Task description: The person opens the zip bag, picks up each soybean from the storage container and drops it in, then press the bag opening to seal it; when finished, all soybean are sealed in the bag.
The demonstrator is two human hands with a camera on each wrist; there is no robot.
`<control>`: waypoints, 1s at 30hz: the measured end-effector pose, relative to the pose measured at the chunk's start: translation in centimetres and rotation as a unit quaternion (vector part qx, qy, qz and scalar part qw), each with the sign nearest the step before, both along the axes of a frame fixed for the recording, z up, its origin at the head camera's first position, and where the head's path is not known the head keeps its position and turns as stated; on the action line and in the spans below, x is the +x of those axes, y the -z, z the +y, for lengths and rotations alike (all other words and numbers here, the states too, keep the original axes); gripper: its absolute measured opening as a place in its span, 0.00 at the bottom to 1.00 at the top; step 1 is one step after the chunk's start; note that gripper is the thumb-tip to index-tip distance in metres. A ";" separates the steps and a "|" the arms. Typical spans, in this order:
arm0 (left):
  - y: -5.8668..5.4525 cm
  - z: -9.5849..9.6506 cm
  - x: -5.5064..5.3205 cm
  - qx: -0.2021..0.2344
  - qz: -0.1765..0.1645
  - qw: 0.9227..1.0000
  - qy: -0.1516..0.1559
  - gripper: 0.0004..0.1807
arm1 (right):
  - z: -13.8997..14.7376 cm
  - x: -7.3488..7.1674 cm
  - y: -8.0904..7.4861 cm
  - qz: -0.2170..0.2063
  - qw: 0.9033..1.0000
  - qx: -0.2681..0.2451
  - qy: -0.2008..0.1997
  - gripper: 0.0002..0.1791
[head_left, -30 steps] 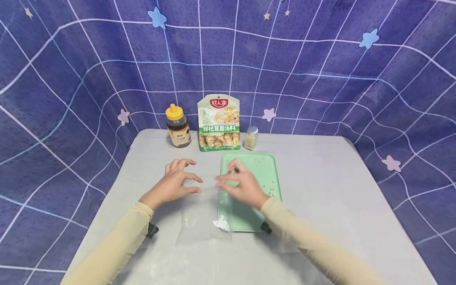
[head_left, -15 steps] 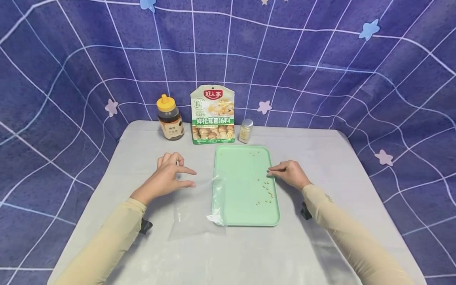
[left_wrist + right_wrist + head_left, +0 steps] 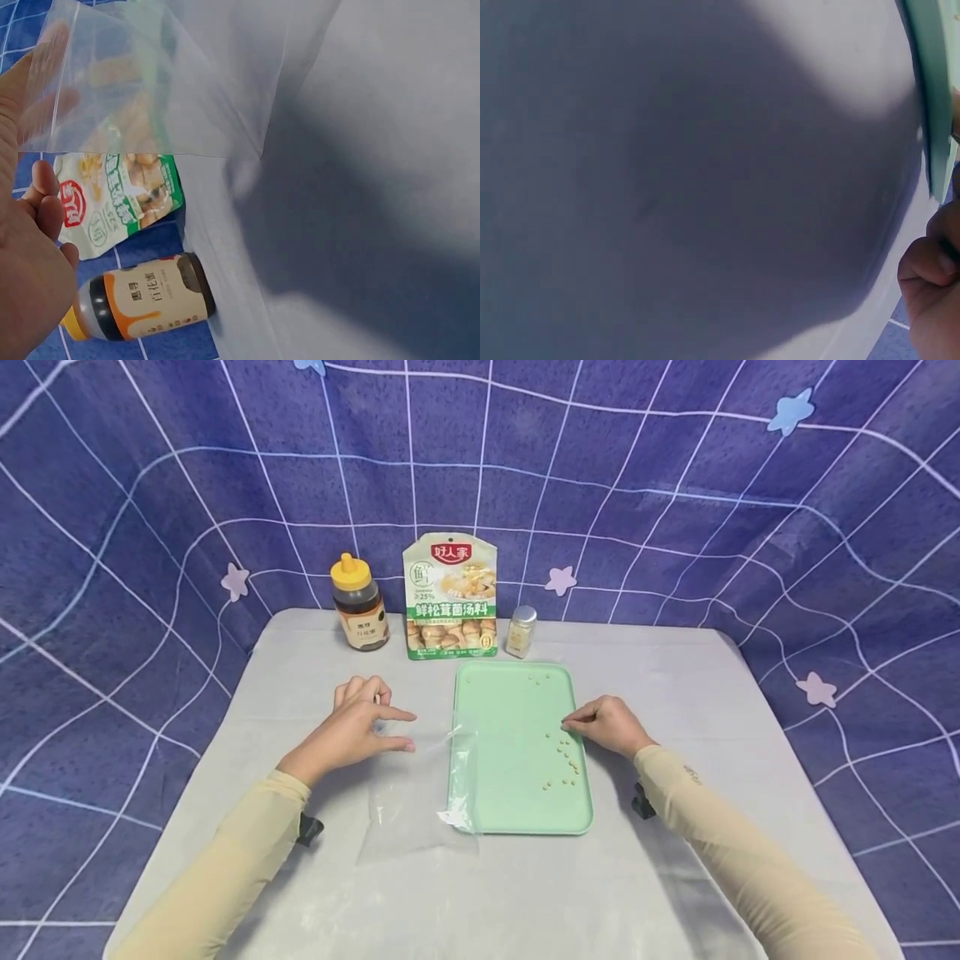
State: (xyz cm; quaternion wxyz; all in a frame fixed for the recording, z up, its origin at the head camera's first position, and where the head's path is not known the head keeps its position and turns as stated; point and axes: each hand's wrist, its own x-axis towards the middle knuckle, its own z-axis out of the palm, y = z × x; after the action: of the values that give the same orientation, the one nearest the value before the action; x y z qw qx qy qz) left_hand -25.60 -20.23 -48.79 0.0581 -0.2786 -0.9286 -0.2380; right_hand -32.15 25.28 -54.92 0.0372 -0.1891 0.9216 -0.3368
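My left hand [image 3: 352,727] spreads thumb and index finger at the mouth of a clear plastic bag [image 3: 420,818]. Through the plastic [image 3: 210,90] in the left wrist view both digits show, while the other fingers curl loosely. The bag overlaps the left rim of a pale green tray [image 3: 510,752], its lower part toward the front of the table. At the tray's right rim, the thumb and fingertips of my right hand [image 3: 611,727] pinch a tiny bean-like grain, mostly hidden by them. Several small yellowish beans [image 3: 566,755] lie scattered on the tray.
Along the back stand a yellow-capped dark bottle [image 3: 360,606], an upright food pouch with mushroom pictures [image 3: 452,597] and a small silver-lidded jar [image 3: 521,633]. A blue gridded curtain [image 3: 637,477] surrounds the far side of the white-covered table [image 3: 675,685].
My right hand has gone from beside the bag's mouth rightward to the tray's right rim and stayed there over the last half second. My left hand keeps its place at the bag.
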 end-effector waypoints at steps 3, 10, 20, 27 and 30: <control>-0.1 0.1 -0.1 0.002 -0.003 1.000 0.001 0.23 | -0.8 0.1 -0.4 0.023 0.999 -0.027 0.003 0.04; -0.1 -0.1 -0.1 -0.002 -0.011 1.000 -0.004 0.25 | -8.5 1.8 -5.8 0.080 0.983 -0.149 -0.075 0.07; 0.2 0.0 -0.2 -0.006 -0.015 1.000 0.000 0.26 | -18.4 3.3 -9.8 0.077 0.959 -0.182 -0.200 0.06; 0.0 0.1 -0.1 -0.029 -0.025 0.999 -0.001 0.30 | -17.4 2.6 -9.6 0.064 0.963 -0.201 -0.166 0.10; -0.3 0.1 -0.2 -0.033 -0.029 0.999 -0.002 0.31 | -14.9 1.4 -9.9 0.045 0.969 -0.219 -0.107 0.12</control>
State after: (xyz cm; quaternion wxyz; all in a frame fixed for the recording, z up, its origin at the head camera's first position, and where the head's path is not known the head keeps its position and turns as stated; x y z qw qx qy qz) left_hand -25.75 -20.13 -48.50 0.0224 -0.2714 -0.9380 -0.2147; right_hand -30.72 10.33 -45.01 -0.0112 -0.3055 0.8004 -0.5157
